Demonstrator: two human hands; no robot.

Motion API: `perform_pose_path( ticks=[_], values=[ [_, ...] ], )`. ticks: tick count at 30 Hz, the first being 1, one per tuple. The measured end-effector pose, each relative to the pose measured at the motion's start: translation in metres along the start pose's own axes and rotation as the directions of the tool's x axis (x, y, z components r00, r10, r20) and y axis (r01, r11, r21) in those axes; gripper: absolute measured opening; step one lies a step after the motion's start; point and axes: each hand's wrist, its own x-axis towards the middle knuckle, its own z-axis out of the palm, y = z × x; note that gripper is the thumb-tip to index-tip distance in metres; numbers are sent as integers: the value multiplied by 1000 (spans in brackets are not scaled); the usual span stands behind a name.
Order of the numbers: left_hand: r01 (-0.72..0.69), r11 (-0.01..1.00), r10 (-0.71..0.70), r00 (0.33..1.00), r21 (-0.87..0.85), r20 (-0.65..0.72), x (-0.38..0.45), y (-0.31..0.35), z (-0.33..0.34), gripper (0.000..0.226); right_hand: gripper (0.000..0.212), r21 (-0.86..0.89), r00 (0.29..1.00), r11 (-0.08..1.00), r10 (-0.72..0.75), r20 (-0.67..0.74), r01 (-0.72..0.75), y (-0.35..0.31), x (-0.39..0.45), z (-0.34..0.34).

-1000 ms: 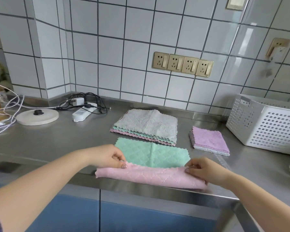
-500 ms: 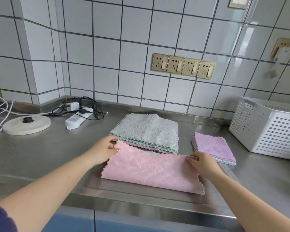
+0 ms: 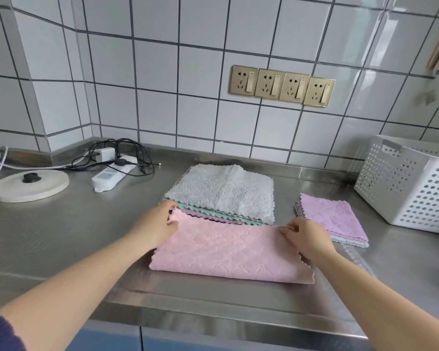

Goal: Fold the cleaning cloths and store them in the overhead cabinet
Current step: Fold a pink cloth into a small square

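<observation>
A pink cleaning cloth point(image 3: 228, 252) lies folded in half on the steel counter point(image 3: 61, 236) in front of me. My left hand point(image 3: 155, 224) pinches its far left corner and my right hand point(image 3: 304, 236) pinches its far right corner. Just behind it sits a stack of unfolded cloths point(image 3: 223, 193), grey on top with green and purple edges showing. To the right lies a small pile of folded cloths point(image 3: 332, 216), purple on top. The overhead cabinet is out of view.
A white perforated basket point(image 3: 411, 183) stands at the right. A white power strip point(image 3: 112, 173) with black cables and a round kettle base point(image 3: 31, 183) lie at the back left. Wall sockets point(image 3: 281, 86) sit on the tiled wall. The counter's front edge runs below the cloth.
Both hands carried the cloth's near edge away from me over the green face, folding it in half; only the pink side shows now. The camera view shifted upward slightly.
</observation>
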Motion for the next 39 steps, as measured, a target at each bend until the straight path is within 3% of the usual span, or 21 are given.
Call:
perform_pose_path(
  ticks=[4,7,10,14,18,20,23,29,30,34,37,39],
  values=[
    [9,999,-10,1000,37,3,-2,3,0,50,17,-17,1000,1000,8,0,-8,1,3,2],
    [-81,966,99,993,245,-62,-7,14,3,55,24,-62,999,998,-15,-39,12,3,2,7],
    [-255,941,262,965,223,1,-13,46,13,49,31,-174,963,954,-259,-79,243,-17,-6,16],
    [-351,927,342,936,131,87,-17,83,40,45,46,-113,908,901,-411,84,419,-65,-29,43],
    [-298,905,242,947,303,210,-20,75,62,49,87,-208,905,884,-386,178,418,-66,-43,67],
    [-270,896,187,950,353,251,-20,69,61,52,88,-243,911,885,-349,219,398,-61,-45,63],
    [-224,890,112,952,397,286,-23,62,53,59,68,-291,917,884,-288,277,366,-54,-46,55],
    [-141,895,19,960,424,279,-26,46,40,64,113,-322,930,887,-248,271,330,-33,-47,39],
    [-129,897,9,961,422,276,-27,45,39,64,112,-333,934,887,-237,267,320,-28,-47,37],
    [-96,897,-28,962,431,272,-30,41,34,64,74,-337,952,911,-148,268,237,-12,-47,29],
    [-80,881,-53,962,466,266,-31,45,33,61,71,-361,955,908,-117,271,214,-6,-49,23],
    [-134,875,14,968,465,251,-37,54,32,57,68,-363,958,906,-127,257,218,-4,-50,19]
  ],
)
